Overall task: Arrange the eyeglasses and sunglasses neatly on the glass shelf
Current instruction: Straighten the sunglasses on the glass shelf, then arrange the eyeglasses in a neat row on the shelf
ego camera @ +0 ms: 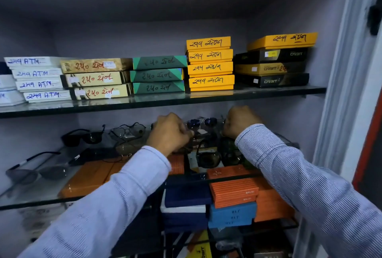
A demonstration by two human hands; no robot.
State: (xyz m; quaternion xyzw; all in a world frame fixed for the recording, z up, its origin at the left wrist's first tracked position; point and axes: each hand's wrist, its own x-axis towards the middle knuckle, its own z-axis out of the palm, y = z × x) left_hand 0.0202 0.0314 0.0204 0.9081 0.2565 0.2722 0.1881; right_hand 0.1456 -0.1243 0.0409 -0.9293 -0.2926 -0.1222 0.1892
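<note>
Sunglasses [201, 123] held between both closed grips, left hand [170, 131], right hand [239, 122], under upper shelf edge [165, 104].

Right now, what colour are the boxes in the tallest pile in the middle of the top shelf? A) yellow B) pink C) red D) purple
A: the stack of four boxes on the top glass shelf is bright yellow, with dark handwriting on each front edge.
</note>
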